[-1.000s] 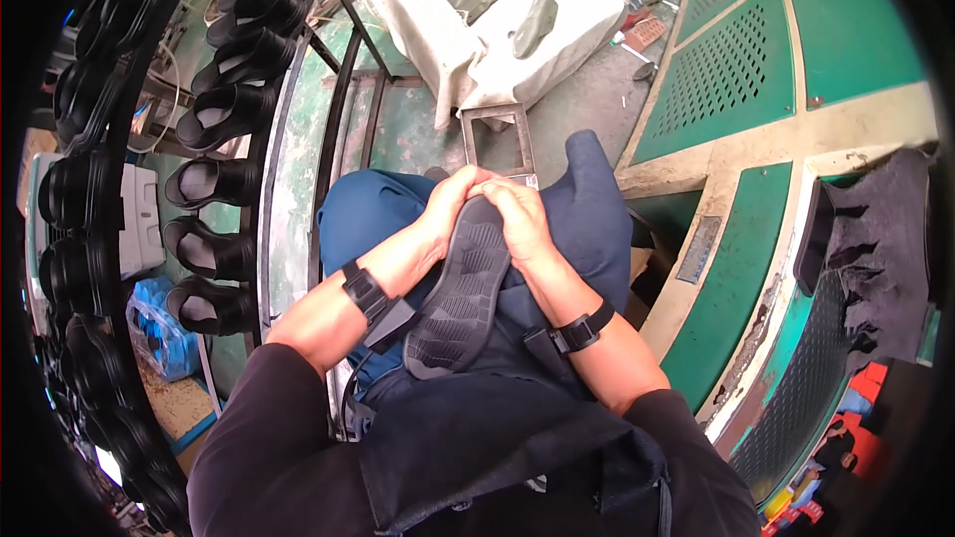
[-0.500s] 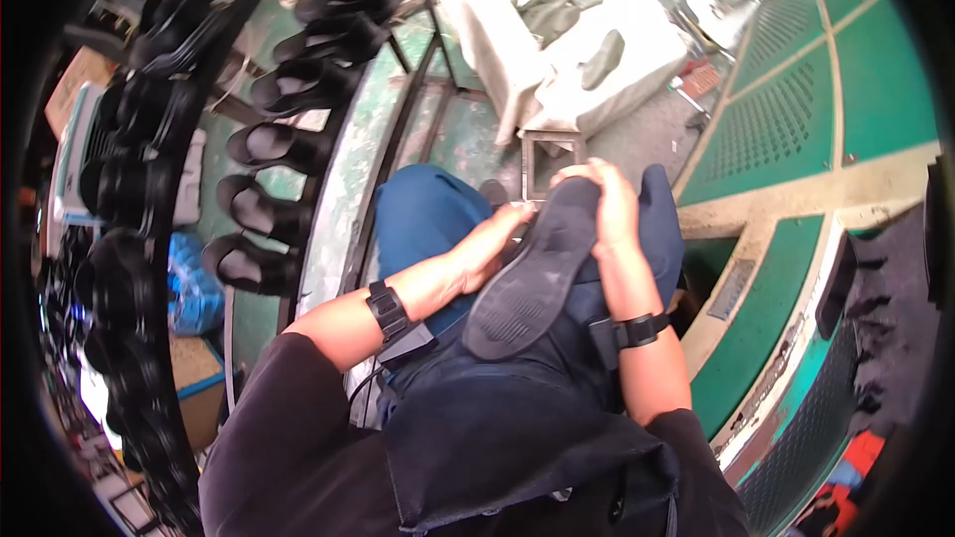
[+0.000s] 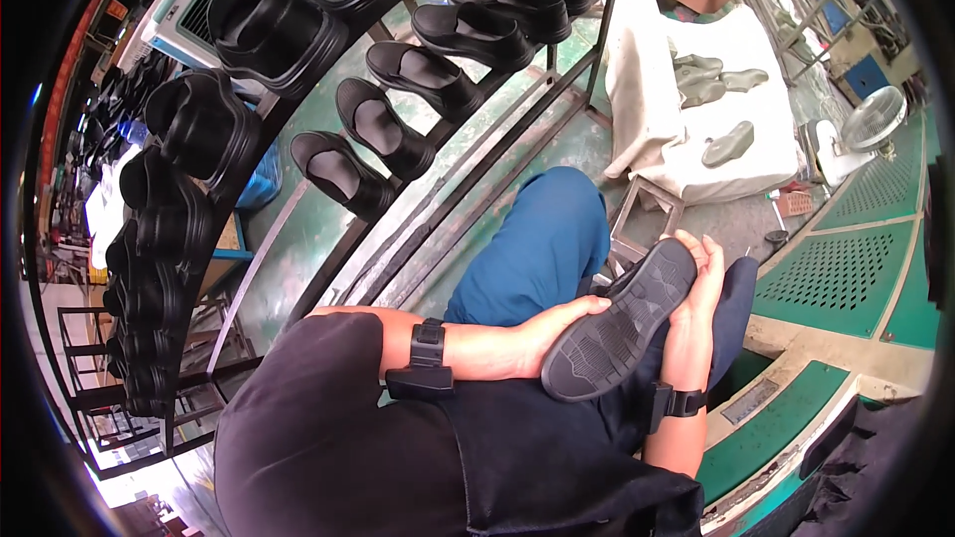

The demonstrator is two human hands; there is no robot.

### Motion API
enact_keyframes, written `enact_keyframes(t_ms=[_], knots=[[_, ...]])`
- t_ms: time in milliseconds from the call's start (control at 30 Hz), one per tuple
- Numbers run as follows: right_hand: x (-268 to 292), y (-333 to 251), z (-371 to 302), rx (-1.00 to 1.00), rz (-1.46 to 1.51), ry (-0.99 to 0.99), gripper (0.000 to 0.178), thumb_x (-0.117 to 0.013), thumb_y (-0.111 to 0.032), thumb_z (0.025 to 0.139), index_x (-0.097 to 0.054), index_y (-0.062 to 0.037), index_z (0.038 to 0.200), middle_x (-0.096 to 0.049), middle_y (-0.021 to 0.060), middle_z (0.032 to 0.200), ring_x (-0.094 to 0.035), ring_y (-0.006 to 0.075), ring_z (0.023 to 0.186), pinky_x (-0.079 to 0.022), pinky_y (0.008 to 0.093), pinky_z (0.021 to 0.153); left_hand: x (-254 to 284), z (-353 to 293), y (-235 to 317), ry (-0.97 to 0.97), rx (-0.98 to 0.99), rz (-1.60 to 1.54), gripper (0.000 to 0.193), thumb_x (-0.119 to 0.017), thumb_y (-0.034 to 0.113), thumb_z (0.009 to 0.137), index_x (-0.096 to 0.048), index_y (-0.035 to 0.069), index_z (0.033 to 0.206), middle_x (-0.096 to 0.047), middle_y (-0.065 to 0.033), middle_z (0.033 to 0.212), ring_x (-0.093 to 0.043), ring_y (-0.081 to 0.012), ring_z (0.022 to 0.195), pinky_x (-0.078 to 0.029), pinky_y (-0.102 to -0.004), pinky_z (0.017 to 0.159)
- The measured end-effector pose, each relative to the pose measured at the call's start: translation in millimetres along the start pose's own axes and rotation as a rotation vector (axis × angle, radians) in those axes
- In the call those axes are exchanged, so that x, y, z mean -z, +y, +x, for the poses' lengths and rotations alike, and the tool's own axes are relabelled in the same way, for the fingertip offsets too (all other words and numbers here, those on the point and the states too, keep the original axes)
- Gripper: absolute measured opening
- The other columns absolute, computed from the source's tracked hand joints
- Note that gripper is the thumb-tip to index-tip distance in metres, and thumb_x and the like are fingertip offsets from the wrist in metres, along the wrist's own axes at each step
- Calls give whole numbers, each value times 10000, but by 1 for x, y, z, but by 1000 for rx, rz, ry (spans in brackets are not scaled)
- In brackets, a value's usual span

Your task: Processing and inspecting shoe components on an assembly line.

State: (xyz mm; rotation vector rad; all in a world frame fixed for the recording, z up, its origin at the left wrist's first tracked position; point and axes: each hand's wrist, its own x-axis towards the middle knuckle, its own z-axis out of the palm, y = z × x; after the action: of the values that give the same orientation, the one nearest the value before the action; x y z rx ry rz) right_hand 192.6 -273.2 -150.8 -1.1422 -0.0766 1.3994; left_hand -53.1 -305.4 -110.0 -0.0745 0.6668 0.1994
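A black shoe [image 3: 619, 330] lies over my lap with its patterned sole turned up toward me. My left hand [image 3: 565, 326] grips its near left side, the thumb along the sole's edge and the other fingers hidden beneath. Around the far right end of the shoe curls my right hand [image 3: 704, 283], its fingertips showing past the toe or heel; which end it is, I cannot tell. The shoe's upper is mostly out of sight underneath.
Black slip-on shoes [image 3: 383, 129] stand in rows on a dark metal rack [image 3: 269, 104] at my left. Ahead, grey-green shoe lasts [image 3: 729, 143] rest on a white-covered table [image 3: 686, 164]. A fan [image 3: 873, 121] and green perforated panels [image 3: 826, 273] are on the right.
The view has swung left, so the shoe rack looks larger and nearer. Both hands still hold the shoe, which now appears farther right and more tilted.
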Motion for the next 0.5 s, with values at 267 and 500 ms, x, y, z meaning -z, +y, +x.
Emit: enact_keyframes(t_ms=[267, 500], knots=[[5, 6, -7, 14, -67, 42, 448, -569, -388, 936, -713, 21, 1051, -726, 203, 1048, -689, 273, 905, -564, 379, 853, 7, -1, 1, 18, 40, -23, 501, -631, 428, 974, -586, 68, 1319, -691, -144, 1218, -687, -261, 1073, -558, -416, 951], [4, 6, -7, -28, -33, 63, 395, -564, -351, 945, -693, 12, 1036, -735, 192, 1012, -707, 258, 848, -589, 366, 783, 5, 5, 5, 95, 101, -28, 490, -566, 386, 1009, -535, 76, 1387, -659, -146, 1279, -676, -289, 1119, -553, -454, 977]])
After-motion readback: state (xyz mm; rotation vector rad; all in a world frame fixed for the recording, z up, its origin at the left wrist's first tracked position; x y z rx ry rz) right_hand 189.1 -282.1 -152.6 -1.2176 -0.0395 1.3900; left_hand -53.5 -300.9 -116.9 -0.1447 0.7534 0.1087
